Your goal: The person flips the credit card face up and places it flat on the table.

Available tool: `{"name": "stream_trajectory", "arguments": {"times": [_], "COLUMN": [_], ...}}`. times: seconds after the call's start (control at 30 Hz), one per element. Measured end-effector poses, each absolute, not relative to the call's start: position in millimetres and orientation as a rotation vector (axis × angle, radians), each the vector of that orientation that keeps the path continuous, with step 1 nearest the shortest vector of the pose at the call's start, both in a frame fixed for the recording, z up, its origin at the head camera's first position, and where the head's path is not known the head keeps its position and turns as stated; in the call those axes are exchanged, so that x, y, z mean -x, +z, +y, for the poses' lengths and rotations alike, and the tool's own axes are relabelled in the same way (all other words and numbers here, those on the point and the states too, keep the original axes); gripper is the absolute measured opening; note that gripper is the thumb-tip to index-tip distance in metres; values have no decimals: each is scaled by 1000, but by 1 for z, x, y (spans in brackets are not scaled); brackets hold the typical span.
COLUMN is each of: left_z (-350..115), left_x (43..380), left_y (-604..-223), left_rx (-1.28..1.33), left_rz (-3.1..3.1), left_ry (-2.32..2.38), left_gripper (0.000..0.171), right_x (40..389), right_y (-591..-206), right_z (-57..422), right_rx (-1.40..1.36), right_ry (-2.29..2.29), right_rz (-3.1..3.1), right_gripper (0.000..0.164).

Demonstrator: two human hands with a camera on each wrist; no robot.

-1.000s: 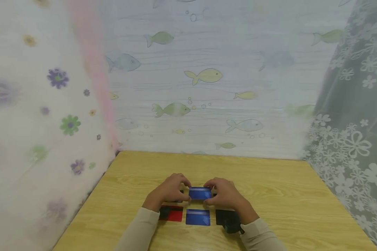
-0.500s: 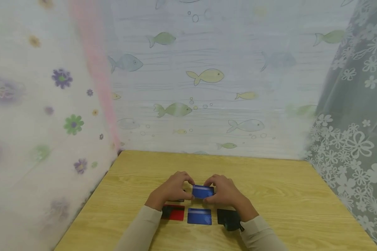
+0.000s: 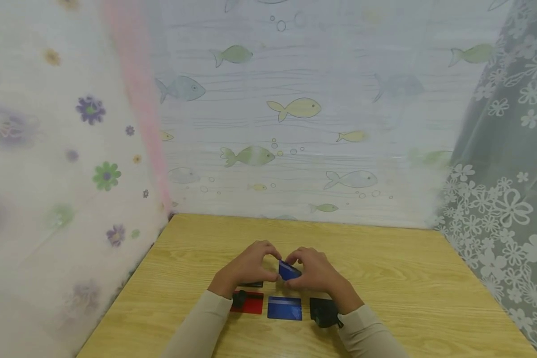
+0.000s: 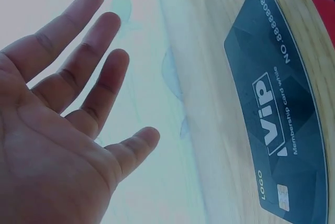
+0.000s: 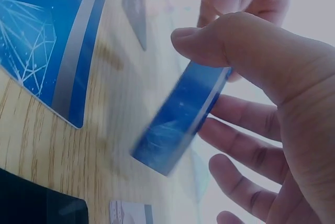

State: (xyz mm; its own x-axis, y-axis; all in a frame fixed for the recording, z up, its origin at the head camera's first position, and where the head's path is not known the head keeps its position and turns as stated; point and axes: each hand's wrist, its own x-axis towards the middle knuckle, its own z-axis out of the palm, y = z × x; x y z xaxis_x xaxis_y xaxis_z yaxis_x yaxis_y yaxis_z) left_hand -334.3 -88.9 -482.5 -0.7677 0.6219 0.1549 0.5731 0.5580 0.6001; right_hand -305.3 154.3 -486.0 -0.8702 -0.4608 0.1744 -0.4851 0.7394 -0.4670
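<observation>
Between my two hands a blue card (image 3: 288,271) with a pale stripe is held tilted above the table. My left hand (image 3: 252,263) holds its left edge, index fingertip at one corner; its other fingers (image 4: 97,72) are spread in the left wrist view. My right hand (image 3: 315,271) pinches the card's right side, the thumb lying across the card's face in the right wrist view. Below them on the table lies a second blue card (image 3: 284,309). A black card printed "VIP" (image 4: 277,109) lies under my left hand, partly hidden in the head view.
A red card (image 3: 254,303) lies left of the blue one, partly covered by the left wrist camera. On the right lies a black card (image 3: 315,306) beside the right wrist camera. A pale card (image 5: 131,212) shows in the right wrist view. A fish-patterned curtain borders the wooden table (image 3: 385,268).
The held blue card has turned from facing me flat to a steep tilt, showing narrower. The hands have drawn closer together. The cards on the table lie as before.
</observation>
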Motion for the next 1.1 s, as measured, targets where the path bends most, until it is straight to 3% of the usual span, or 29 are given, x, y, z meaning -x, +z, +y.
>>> {"name": "stream_trajectory", "arguments": {"times": [0.1,0.3,0.4,0.77,1.1], "left_z": [-89,-91,-91,-90,-86], "left_x": [333,330,328,328,327], "left_y": [-482,-481,-482,-487,-491], "left_rx": [-1054,-1032,-1019,-987,-1019], "left_rz": [2692,2637,2629,2669,2674], "left_ry": [1031,1091,1081,978,948], "left_gripper": [50,84,90,80,52], "right_x": [306,307,307,303,301], "right_y": [-485,-483,-481,-473,-470], "right_z": [154,155,155,153,153], "right_rx": [-800,-822,-828,-857,-839], "right_ry": [820,901,921,1149,1286], "right_rz": [-2884,-2863,-2848,-2807,-2757], "right_gripper": [47,45,45,47,47]}}
